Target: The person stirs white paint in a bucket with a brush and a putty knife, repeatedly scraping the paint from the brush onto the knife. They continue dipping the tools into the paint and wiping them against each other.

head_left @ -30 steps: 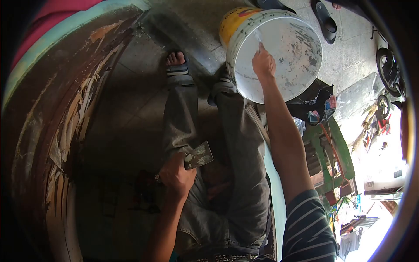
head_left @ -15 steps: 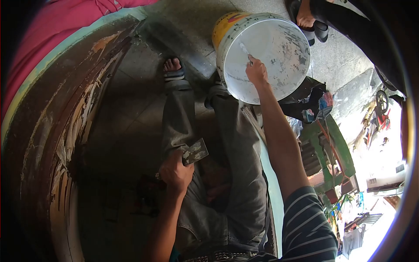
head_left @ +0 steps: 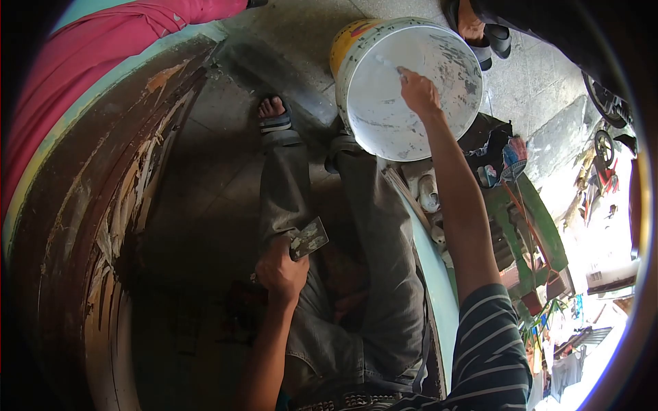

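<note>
My right hand [head_left: 419,92] reaches down into a large white bucket [head_left: 363,103] with a yellow outside, gripping a thin scraping tool [head_left: 389,64] whose blade lies against the bucket's smeared inner wall. By my thigh, my left hand [head_left: 280,270] holds a putty knife [head_left: 310,238] with white filler on its flat blade, pointing up and to the right. I stand in grey trousers and sandals [head_left: 274,115], the bucket just beyond my feet.
A worn wooden surface [head_left: 103,192] with peeling paint and pale filler patches curves along the left. Another person's foot in a sandal [head_left: 480,31] stands past the bucket. Green metal frame [head_left: 541,233] and clutter lie to the right; a motorbike [head_left: 606,147] is parked at the far right.
My right hand has shifted inside the bucket, first towards the left wall, then back right and up, dragging the tool across it. The left hand with the putty knife has stayed put.
</note>
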The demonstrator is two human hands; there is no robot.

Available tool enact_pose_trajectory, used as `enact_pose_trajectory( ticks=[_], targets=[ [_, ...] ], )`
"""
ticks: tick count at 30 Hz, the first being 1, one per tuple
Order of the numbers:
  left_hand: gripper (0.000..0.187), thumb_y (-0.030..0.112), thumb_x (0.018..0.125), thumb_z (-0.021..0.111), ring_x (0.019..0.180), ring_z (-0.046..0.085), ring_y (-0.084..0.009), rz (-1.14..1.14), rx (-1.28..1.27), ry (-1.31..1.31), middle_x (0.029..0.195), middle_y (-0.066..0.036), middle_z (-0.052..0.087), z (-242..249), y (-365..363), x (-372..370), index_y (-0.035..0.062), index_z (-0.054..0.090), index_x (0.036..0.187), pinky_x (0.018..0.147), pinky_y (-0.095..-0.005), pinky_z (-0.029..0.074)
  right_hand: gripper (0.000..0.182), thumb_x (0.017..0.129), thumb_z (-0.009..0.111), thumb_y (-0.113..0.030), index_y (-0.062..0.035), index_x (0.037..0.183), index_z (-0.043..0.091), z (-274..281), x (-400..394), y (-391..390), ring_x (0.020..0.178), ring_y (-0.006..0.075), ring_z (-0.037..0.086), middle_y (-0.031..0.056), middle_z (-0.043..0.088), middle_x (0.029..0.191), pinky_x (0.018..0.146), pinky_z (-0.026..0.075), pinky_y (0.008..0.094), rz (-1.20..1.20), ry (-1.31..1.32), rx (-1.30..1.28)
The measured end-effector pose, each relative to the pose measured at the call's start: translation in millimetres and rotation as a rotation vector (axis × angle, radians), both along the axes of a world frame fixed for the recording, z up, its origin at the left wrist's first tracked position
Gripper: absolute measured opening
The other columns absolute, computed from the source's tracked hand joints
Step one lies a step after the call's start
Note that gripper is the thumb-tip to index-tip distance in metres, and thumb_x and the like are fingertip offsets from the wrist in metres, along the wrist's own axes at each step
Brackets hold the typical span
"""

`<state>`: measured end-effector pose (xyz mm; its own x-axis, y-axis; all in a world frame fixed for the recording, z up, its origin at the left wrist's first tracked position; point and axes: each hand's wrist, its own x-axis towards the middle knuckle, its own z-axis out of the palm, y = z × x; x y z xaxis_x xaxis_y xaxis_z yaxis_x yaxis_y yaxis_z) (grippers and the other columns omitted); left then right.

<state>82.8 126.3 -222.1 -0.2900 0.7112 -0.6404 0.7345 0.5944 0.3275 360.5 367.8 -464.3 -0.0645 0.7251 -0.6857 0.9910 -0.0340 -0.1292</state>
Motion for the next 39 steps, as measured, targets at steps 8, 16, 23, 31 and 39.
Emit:
enact_pose_trajectory(
  ticks=[8,16,23,31,39],
  targets=[
    [0.02,0.012,0.064,0.074,0.062,0.062,-0.0307,-0.048,-0.03,0.024,0.071,-0.009,0.063,3.8,3.6,-2.3,0.0098,0.06,0.078,0.055,-0.0392,0.048,0.034,0.089,0.047,-0.021,-0.0111,0.121,0.054,-24.3,-12.6,-7.2,0.087,0.0378,0.063,0.0234,0.065,0.088,0.078,0.051,0.0424,-0.179,-0.037,0.151],
    [0.019,0.015,0.066,0.075,0.066,0.064,-0.0311,-0.091,-0.076,0.037,0.073,-0.009,0.065,5.9,15.7,0.3,0.009,0.063,0.08,0.058,-0.0396,0.05,0.017,0.08,0.053,-0.014,-0.003,0.086,0.064,-68.0,-15.0,-83.3,0.075,0.0275,0.064,0.0136,0.061,0.085,0.065,0.054,0.0358,0.528,-0.034,0.25],
    [0.017,0.017,0.068,0.071,0.068,0.063,-0.0329,-0.059,-0.082,0.053,0.074,-0.01,0.065,3.6,4.9,-0.5,0.0085,0.062,0.079,0.059,-0.0408,0.049,0.022,0.084,0.048,-0.018,-0.0065,0.095,0.064,-28.4,-26.7,-68.7,0.086,0.0348,0.064,0.02,0.064,0.091,0.076,0.052,0.0408,-0.299,0.13,-0.044],
    [0.016,0.016,0.068,0.071,0.069,0.063,-0.0344,-0.025,-0.133,0.081,0.074,-0.01,0.065,4.1,1.1,2.2,0.0088,0.061,0.077,0.061,-0.0432,0.049,0.025,0.087,0.045,-0.019,-0.0094,0.099,0.064,-20.1,-6.6,-9.6,0.089,0.0346,0.063,0.0195,0.066,0.09,0.081,0.051,0.0424,-0.052,-0.093,-0.029],
    [0.021,0.019,0.066,0.075,0.068,0.063,-0.034,0.019,-0.083,0.04,0.073,-0.011,0.064,6.0,2.9,3.4,0.0095,0.062,0.081,0.06,-0.0423,0.049,0.023,0.089,0.043,-0.018,-0.0058,0.1,0.06,-12.7,-22.4,-27.4,0.084,0.0353,0.065,0.0206,0.066,0.088,0.076,0.051,0.044,-0.326,-0.152,0.158]
  ],
)
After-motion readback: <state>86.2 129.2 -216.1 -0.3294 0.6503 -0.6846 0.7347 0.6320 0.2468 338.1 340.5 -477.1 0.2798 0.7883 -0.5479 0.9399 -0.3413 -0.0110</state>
